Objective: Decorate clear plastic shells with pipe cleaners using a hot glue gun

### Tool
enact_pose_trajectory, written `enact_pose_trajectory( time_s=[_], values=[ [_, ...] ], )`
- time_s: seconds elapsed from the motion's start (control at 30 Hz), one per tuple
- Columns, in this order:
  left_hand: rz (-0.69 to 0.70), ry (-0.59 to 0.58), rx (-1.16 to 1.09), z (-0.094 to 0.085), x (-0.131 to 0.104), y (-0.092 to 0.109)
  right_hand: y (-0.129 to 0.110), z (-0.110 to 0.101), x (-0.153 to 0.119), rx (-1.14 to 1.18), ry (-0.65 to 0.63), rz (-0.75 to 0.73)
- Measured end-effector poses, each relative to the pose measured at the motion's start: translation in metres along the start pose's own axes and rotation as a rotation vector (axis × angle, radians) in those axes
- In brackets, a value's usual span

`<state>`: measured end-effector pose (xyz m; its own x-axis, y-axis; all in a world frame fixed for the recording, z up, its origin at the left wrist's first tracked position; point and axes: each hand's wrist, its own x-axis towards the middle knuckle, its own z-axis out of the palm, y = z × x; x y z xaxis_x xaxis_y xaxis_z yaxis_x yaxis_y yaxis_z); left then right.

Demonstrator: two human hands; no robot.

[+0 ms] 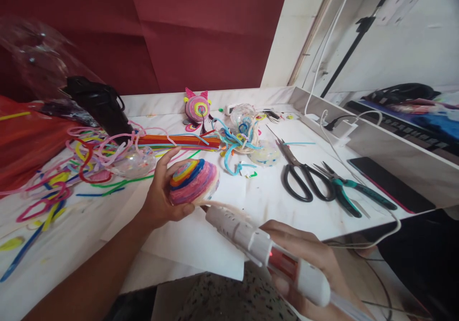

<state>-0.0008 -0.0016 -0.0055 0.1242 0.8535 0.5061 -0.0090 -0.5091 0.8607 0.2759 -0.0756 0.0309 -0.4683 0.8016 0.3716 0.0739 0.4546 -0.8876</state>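
My left hand grips a ball wrapped in coloured bands, with pink, purple, blue, orange and yellow rings. A bare, clear-looking part shows on its right side. Held in my right hand is a white hot glue gun with a red light and a clear glue stick at its rear. The gun's nozzle points at the ball's lower edge, close to my left thumb. A pale strand runs from the ball's underside to the right, just above the gun. A white paper sheet lies beneath.
Scissors, pliers and a black phone lie on the right. Loose pipe cleaners and a pipe cleaner bundle spread across the left and middle. A pink ornament stands behind, near clear plastic domes.
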Motion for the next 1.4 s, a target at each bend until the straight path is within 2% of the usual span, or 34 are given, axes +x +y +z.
enact_pose_trajectory(
  time_s=[0.23, 0.37, 0.57, 0.83, 1.0, 1.27, 1.4],
  values=[
    [0.051, 0.001, 0.031, 0.001, 0.001, 0.001, 0.002, -0.002, -0.001, 0.006, 0.013, -0.003],
    [0.026, 0.002, 0.036, 0.0, 0.002, 0.002, 0.003, -0.003, -0.002, 0.003, 0.045, -0.011],
    [0.005, -0.007, 0.017, 0.0, 0.0, 0.004, -0.001, -0.01, 0.0, -0.06, 0.02, -0.005],
    [0.017, -0.027, 0.047, -0.003, -0.001, 0.003, -0.001, -0.01, 0.002, -0.086, 0.132, 0.0],
    [0.006, -0.076, 0.033, -0.004, 0.0, 0.004, 0.0, -0.01, 0.0, -0.055, 0.067, 0.008],
    [0.0, -0.054, 0.035, -0.005, -0.001, -0.001, -0.001, -0.011, 0.005, -0.061, 0.158, -0.015],
    [0.0, -0.016, 0.038, -0.004, -0.001, 0.0, 0.001, -0.012, 0.005, -0.056, 0.164, -0.009]
  ],
)
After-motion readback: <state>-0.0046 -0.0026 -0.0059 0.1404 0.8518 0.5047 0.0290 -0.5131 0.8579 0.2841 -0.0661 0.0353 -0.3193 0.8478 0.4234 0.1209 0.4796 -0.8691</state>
